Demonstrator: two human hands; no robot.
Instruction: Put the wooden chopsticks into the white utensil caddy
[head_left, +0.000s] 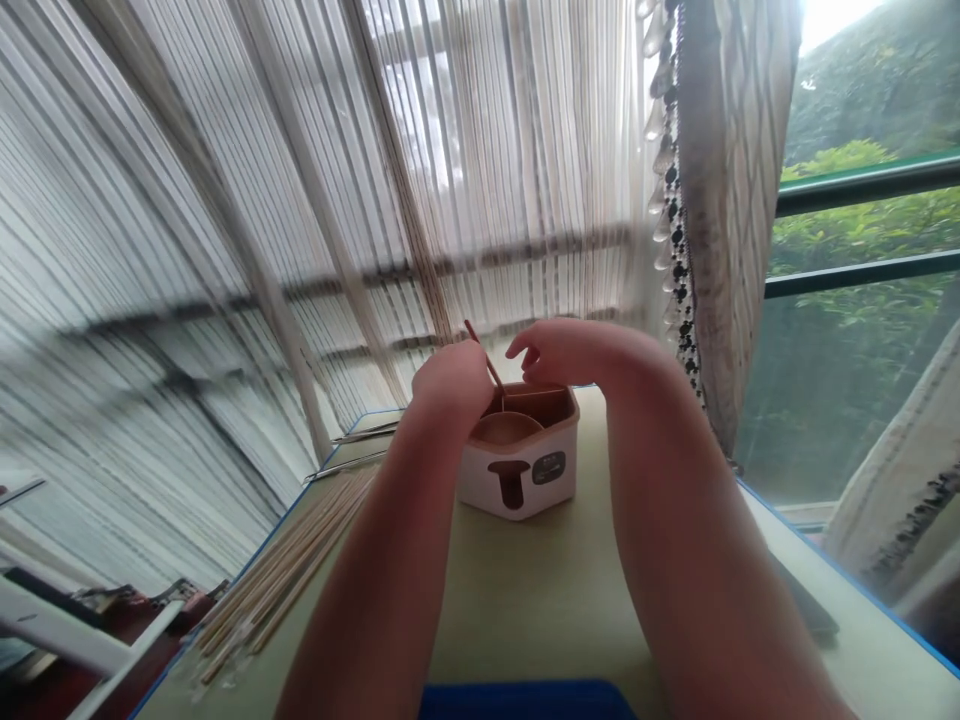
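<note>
Forearms (697, 520) foremost: steady the white box (474, 482) on the bench (517, 610) with your half-open, empty right hand (551, 350); your left hand (454, 380) is at the thin stick (486, 359), grip too hidden to tell.

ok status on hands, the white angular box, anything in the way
Left hand by reddish stick, grip hidden. Right hand open near box. Pale wooden sticks left of box.

Saw a pale green, blue-edged flat table (540, 600). Found on top, at twelve o'clock, a white, brown-rimmed angular box (478, 475); at ten, slim silvery metal rods (345, 465); at nine, long tan wooden sticks (300, 550); at four, a flat grey slab (808, 605); at six, something blue (525, 702).
</note>
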